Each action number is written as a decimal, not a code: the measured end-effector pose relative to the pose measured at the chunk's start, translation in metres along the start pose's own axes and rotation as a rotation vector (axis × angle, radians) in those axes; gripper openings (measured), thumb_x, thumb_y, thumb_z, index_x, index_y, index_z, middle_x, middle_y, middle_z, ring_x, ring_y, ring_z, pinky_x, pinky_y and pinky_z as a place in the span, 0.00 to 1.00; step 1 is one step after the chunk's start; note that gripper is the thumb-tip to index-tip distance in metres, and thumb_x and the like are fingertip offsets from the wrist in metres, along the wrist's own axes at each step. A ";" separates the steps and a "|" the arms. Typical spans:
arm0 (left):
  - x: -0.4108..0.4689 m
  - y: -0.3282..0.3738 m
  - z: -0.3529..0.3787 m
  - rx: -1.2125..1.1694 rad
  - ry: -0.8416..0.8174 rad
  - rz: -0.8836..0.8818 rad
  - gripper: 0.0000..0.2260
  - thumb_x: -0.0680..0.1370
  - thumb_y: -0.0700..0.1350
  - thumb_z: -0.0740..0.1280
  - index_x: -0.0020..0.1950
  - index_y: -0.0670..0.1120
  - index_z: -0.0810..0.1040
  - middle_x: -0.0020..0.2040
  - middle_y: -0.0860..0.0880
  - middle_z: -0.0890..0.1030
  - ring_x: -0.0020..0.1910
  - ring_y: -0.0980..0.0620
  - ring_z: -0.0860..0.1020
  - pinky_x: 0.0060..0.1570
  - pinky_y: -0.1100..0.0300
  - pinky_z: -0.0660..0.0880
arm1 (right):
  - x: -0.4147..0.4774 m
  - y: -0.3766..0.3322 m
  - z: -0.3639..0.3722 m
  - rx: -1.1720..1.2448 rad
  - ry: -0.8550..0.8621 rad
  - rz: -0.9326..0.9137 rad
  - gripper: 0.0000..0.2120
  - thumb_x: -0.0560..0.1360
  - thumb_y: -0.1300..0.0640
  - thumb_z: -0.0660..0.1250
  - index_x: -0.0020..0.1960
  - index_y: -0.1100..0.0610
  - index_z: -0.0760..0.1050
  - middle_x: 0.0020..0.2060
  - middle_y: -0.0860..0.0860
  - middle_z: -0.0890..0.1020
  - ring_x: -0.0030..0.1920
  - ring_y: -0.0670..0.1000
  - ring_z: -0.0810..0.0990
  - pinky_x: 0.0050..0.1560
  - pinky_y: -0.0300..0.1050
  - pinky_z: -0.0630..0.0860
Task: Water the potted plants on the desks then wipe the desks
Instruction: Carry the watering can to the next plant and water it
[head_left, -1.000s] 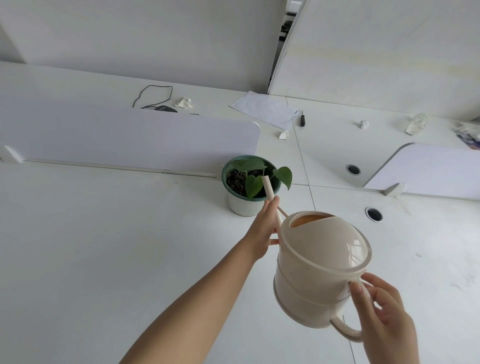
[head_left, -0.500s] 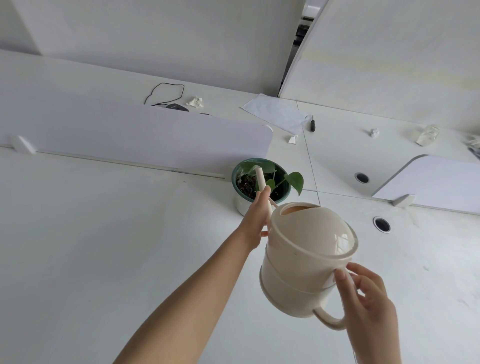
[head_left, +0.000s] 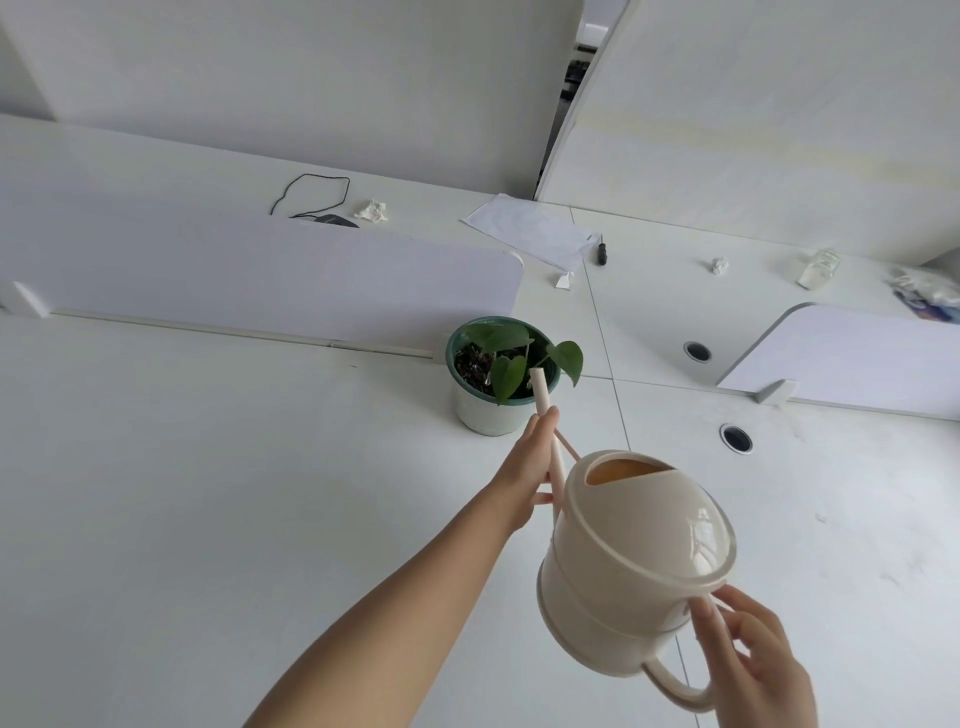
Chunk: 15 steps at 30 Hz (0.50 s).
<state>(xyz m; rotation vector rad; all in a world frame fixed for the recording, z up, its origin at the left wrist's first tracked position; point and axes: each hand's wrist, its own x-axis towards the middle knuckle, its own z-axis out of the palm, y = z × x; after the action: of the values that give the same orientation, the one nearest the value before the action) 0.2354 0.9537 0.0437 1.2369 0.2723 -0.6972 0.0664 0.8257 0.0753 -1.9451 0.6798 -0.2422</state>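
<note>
Status: watering can (head_left: 639, 566) is held off the desk (head_left: 208, 493) and tipped forward. The spout (head_left: 544, 410) tip is over the near rim of the potted plant (head_left: 501, 374), in among the leaves.

- right hand (head_left: 753, 660): fingers curled round the handle, thumb up against the can's rim
- left hand (head_left: 524, 473): steadying the spout; looks like a light pinch, but the far fingers are hidden

Risks:
- The tip sits close to the pot edge, so a small wobble likely puts water on the desk instead of the soil.
- The spout could press a leaf down and deflect the stream.
- The pot is small, so tipping the can too steeply could overflow it.
- The fill opening faces forward, so a steep tilt may slop water out there.

Count:
- 1 potted plant
- 1 watering can
- 2 dividers (head_left: 260, 280) (head_left: 857, 358)
- 2 cable grommets (head_left: 697, 351) (head_left: 736, 438)
- 2 crumpled paper wads (head_left: 371, 210) (head_left: 718, 265)
- 1 paper sheet (head_left: 530, 231)
- 1 screwdriver (head_left: 602, 252)
- 1 mouse (head_left: 327, 220) with cord
</note>
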 end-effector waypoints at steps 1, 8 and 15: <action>-0.003 -0.002 0.000 0.002 0.006 0.005 0.22 0.78 0.60 0.52 0.71 0.55 0.62 0.62 0.49 0.70 0.62 0.44 0.73 0.58 0.46 0.73 | -0.001 0.003 -0.002 -0.004 -0.001 0.013 0.16 0.72 0.66 0.68 0.26 0.64 0.73 0.48 0.57 0.77 0.35 0.23 0.72 0.36 0.17 0.67; -0.027 -0.021 -0.017 -0.008 0.062 0.064 0.20 0.80 0.57 0.52 0.71 0.55 0.61 0.67 0.49 0.69 0.64 0.42 0.72 0.65 0.44 0.67 | -0.005 0.038 -0.004 0.044 -0.025 0.100 0.17 0.72 0.69 0.63 0.25 0.66 0.69 0.47 0.59 0.77 0.39 0.50 0.75 0.33 0.21 0.66; -0.066 -0.054 -0.057 -0.001 0.117 0.092 0.09 0.80 0.53 0.55 0.57 0.54 0.70 0.60 0.49 0.73 0.61 0.45 0.74 0.63 0.51 0.64 | -0.015 0.055 0.007 0.159 -0.111 0.156 0.07 0.66 0.61 0.65 0.30 0.59 0.72 0.48 0.63 0.75 0.46 0.60 0.72 0.54 0.52 0.67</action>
<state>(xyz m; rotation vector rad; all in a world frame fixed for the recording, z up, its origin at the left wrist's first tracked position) 0.1615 1.0206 0.0195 1.2832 0.3105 -0.5462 0.0379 0.8211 0.0258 -1.7309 0.7134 -0.0875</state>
